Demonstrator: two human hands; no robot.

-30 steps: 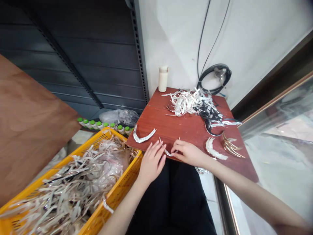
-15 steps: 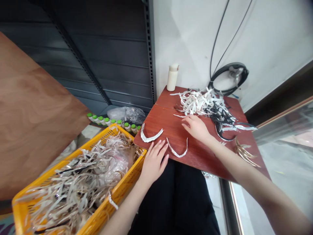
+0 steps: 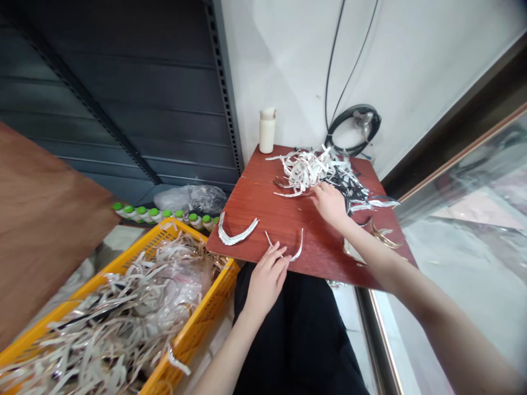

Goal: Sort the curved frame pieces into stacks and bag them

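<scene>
A U-shaped silvery-white strip [image 3: 297,253] lies at the near edge of the red-brown table [image 3: 263,211]. My left hand [image 3: 268,277] rests over its lower left part, fingers stretched out and touching it, hiding the bend. My right hand [image 3: 330,206] is at the near side of a tangled pile of white strips [image 3: 308,169]. Its fingertips are pinched together by a thin curved white strip [image 3: 288,194], seemingly holding its end. A bundle of curved white strips [image 3: 236,237] lies to the left.
Black strips [image 3: 348,181] and gold strips [image 3: 382,237] lie at the right. A cream bottle [image 3: 267,131] stands at the back, near a cable coil [image 3: 356,145]. On the left is a yellow crate [image 3: 197,329] full of strips, with green-capped bottles [image 3: 154,214] behind it.
My left hand has moved right, from beside the U-shaped strip onto it. My right hand has reached farther to the pile and closed its fingers. The view has swung right.
</scene>
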